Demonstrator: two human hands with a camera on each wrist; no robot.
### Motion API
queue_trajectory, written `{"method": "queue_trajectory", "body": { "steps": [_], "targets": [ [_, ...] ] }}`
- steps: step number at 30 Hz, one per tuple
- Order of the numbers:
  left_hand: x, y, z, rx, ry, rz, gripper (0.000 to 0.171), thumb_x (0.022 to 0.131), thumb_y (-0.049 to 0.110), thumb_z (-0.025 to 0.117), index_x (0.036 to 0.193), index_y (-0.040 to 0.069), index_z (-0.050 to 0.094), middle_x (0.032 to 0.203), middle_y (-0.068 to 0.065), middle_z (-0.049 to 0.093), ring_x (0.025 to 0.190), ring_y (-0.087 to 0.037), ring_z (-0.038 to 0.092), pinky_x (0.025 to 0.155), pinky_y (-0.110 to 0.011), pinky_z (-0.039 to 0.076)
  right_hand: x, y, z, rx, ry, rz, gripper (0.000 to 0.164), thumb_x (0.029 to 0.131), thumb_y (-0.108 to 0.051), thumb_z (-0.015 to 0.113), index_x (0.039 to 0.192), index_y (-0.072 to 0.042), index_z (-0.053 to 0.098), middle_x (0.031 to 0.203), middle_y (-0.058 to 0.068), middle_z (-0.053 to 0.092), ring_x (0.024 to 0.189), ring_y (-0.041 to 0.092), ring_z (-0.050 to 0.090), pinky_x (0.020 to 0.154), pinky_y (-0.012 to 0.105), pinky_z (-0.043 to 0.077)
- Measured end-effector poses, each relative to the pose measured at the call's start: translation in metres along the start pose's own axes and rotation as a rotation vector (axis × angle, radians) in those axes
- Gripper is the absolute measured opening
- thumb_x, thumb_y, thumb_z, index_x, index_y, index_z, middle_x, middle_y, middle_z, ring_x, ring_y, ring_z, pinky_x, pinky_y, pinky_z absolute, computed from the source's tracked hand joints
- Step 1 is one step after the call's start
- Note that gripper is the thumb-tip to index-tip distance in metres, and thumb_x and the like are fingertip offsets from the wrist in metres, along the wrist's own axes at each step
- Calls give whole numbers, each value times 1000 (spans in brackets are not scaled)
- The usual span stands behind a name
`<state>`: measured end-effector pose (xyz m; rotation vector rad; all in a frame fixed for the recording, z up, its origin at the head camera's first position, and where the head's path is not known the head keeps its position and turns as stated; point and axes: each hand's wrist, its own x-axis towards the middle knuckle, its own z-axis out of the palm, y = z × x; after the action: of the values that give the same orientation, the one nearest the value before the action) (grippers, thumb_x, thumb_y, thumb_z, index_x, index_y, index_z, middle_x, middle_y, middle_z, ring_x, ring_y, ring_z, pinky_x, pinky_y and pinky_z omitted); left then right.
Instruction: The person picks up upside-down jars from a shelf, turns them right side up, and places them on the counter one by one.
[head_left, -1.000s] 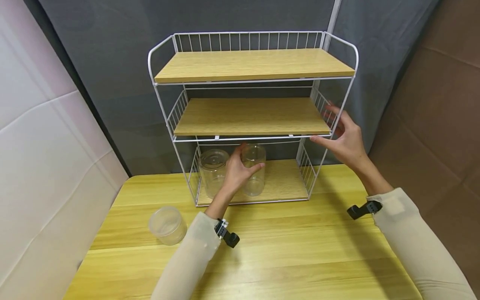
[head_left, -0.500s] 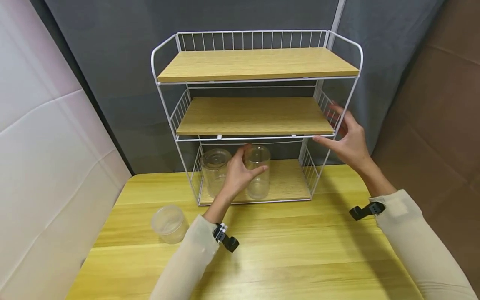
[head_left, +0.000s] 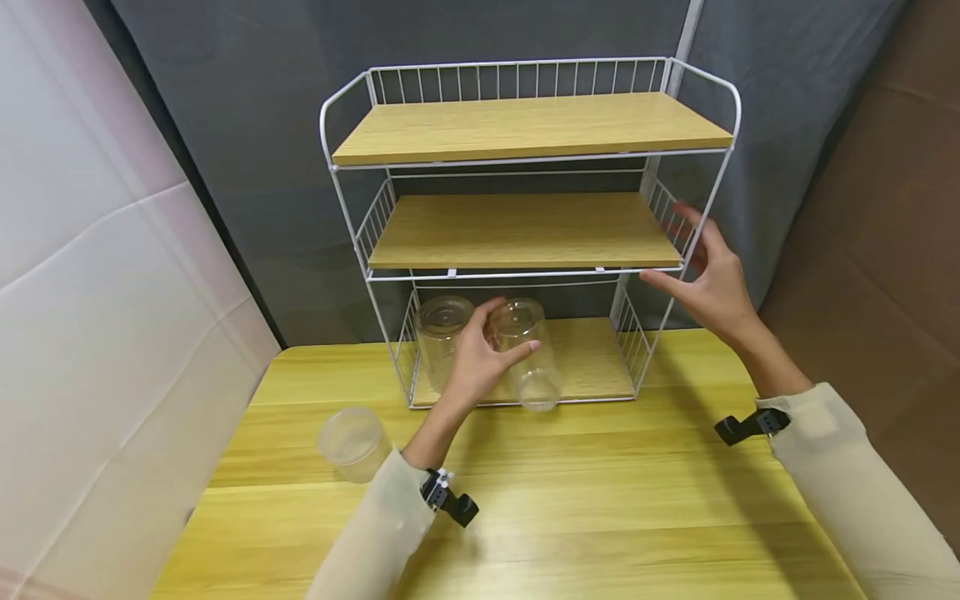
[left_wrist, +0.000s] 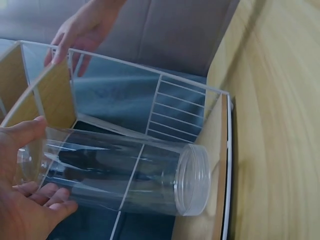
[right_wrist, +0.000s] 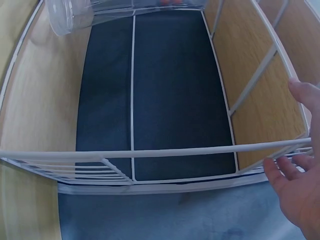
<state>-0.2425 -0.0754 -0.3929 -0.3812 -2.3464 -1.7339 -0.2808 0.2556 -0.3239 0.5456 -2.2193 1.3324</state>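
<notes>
In the head view my left hand (head_left: 480,354) grips a tall clear jar (head_left: 536,367) between thumb and fingers near its upper end. The jar tilts, its lower end out at the front edge of the bottom shelf. In the left wrist view its ridged rim (left_wrist: 194,180) points toward the shelf board. My right hand (head_left: 712,287) holds the right front corner of the white wire rack (head_left: 525,275) at the middle shelf, thumb on the front rail and fingers at the side wires. A second clear jar (head_left: 438,342) stands on the bottom shelf, left of my left hand.
A short clear round container (head_left: 354,446) stands on the yellow wooden table (head_left: 570,500), left of my left forearm. The rack's upper board (head_left: 532,125) and middle board (head_left: 525,229) overhang the bottom shelf. Dark grey cloth (head_left: 247,108) hangs behind.
The jar in my left hand has tipped, its lower end swinging forward and right past the shelf's front edge. My right hand keeps its place on the rack. The head view has shifted slightly.
</notes>
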Motion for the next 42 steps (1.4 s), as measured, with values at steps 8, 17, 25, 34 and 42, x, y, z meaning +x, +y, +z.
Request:
{"method": "queue_trajectory", "body": {
  "steps": [8,17,25,34,42],
  "targets": [
    [-15,4,-1,-188,6,-48,87,83,10,91,155,2,44,144,-14,63,130,-28,61,109,-38,52,-11,3,-6,-45,-9,-25,93,90,-3,82,167,-20,32,160,19,48,141,41,52,108,12,43],
    [-33,11,-4,-383,54,-117,84,86,9,86,157,9,42,150,-12,57,141,-28,55,117,-36,47,-35,10,-6,-72,-23,-44,98,90,3,80,169,-18,26,159,20,47,140,12,51,109,12,43],
    [-44,20,-6,-557,158,-118,77,89,3,79,157,4,41,148,-18,56,139,-32,55,115,-33,49,-74,20,-1,-61,28,-23,97,87,9,78,168,-11,27,161,18,44,145,27,47,110,9,39],
    [-54,26,2,-954,209,-99,61,99,-7,62,153,-3,35,149,-22,49,134,-28,59,114,-37,50,-115,13,21,183,81,-281,81,74,27,67,150,15,44,145,17,60,137,20,56,109,26,49],
    [-63,28,14,-1074,214,-63,60,99,6,72,148,-2,40,141,-13,54,135,-27,58,116,-44,48,-140,-7,47,353,-173,-155,103,70,29,75,161,10,31,162,21,43,149,22,45,116,26,45]
  ]
}}
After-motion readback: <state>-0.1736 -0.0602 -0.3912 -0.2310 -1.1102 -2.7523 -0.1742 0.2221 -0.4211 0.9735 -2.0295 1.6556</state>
